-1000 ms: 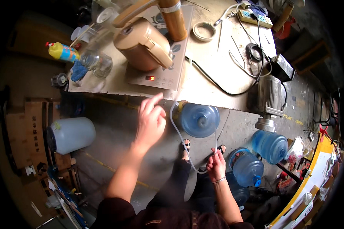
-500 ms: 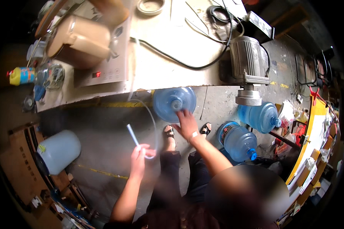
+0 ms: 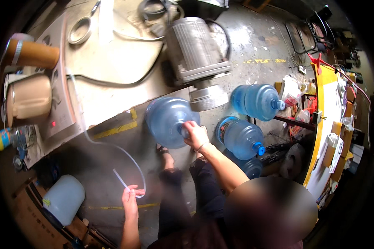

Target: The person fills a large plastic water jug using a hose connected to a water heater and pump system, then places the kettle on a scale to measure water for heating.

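My left hand (image 3: 130,204) is closed around a thin translucent hose (image 3: 119,147) near its end. A straight, whitish end piece sticks up past the fingers. From the hand the hose curves up to the table edge. With my right hand (image 3: 198,137) I grip the neck of a large blue water jug (image 3: 167,118), fingers wrapped round its mouth. The jug stands on the floor by my feet, beside the table edge, its neck toward me. Whether a cap is on it cannot be seen under my fingers.
On the table (image 3: 108,97) sit a motor (image 3: 197,47), a beige pitcher (image 3: 31,95), a flat panel with a red light (image 3: 60,112) and a black cable (image 3: 112,83). More blue jugs (image 3: 243,139) lie on the right near a rack. A whitish container (image 3: 64,199) stands at left.
My right hand has gone from open beside the jug's mouth to gripping its neck. The jug now tilts more toward me. My view has swung right; the left hand still holds the hose.
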Tool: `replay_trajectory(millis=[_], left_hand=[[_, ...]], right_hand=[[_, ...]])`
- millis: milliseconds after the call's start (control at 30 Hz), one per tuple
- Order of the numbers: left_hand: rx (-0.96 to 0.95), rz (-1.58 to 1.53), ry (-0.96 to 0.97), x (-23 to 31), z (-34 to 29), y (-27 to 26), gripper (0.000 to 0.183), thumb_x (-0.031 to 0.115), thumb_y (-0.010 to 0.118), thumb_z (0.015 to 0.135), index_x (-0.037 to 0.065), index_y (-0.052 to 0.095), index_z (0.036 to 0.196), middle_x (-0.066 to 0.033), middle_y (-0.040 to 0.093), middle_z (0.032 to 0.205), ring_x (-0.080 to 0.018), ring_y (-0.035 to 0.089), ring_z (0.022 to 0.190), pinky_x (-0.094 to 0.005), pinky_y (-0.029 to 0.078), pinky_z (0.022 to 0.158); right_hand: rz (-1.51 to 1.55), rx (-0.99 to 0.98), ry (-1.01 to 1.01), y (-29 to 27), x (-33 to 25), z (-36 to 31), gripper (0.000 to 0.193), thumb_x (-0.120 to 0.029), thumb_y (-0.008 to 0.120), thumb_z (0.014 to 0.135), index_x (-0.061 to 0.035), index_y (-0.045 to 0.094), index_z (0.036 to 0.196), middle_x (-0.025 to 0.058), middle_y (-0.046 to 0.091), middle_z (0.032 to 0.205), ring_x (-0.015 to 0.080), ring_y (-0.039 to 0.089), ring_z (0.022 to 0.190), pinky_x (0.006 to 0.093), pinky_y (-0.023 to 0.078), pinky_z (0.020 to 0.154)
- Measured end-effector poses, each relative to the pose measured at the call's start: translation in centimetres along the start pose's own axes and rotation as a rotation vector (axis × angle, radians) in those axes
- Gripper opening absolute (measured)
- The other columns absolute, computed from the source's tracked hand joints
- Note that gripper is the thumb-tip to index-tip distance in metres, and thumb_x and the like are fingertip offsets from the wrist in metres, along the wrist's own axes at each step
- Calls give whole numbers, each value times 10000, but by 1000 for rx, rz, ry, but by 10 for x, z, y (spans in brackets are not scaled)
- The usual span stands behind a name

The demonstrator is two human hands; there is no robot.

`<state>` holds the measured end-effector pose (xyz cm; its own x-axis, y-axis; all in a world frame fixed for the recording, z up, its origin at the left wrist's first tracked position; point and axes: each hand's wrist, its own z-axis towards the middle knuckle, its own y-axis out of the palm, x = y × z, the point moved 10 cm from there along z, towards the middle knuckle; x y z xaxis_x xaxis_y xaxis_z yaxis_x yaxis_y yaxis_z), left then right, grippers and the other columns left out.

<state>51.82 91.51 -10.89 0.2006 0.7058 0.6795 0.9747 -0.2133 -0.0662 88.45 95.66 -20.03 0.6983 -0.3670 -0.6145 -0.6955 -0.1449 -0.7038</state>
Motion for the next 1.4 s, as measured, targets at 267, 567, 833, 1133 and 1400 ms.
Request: replay_trajectory(millis=[267,567,833,1133,1400], left_hand=[[4,56,-6,10,3,30,215,170,409,1014,7,518,1103,-128,658,813,-230,645,859,-348,489,850],[65,100,-71,2,-2,71,218,169,421,1008,5,520,1113,-128,675,837,-232,643,885,-354,470,879],[125,151,-88,0,-3,98,214,138,409,1003,-3,520,1118,-122,672,846,-212,637,882,-341,468,872],[127,188,-136,-11,2,118,222,167,420,1011,3,511,1129,-129,661,835,-224,627,893,-364,455,895],[45,212,-141,-6,18,129,232,185,431,1008,5,521,1124,-121,666,830,-214,631,884,-352,456,885]], right_hand=[[104,382,351,-128,112,5,584,-256,778,586,-69,595,1108,177,645,926,359,633,873,428,509,795],[-49,656,218,-220,175,66,579,-193,792,588,-119,586,1124,130,641,981,317,634,907,413,510,799],[-142,528,358,-257,258,171,624,-249,769,645,-167,530,1216,162,614,1054,339,610,993,429,500,859],[124,477,25,-287,286,221,782,-328,784,740,-133,387,1384,233,578,1194,391,582,1065,425,469,938],[-414,-847,738,-112,414,-117,728,-668,565,796,-22,658,1119,206,630,1162,331,606,1092,386,480,918]])
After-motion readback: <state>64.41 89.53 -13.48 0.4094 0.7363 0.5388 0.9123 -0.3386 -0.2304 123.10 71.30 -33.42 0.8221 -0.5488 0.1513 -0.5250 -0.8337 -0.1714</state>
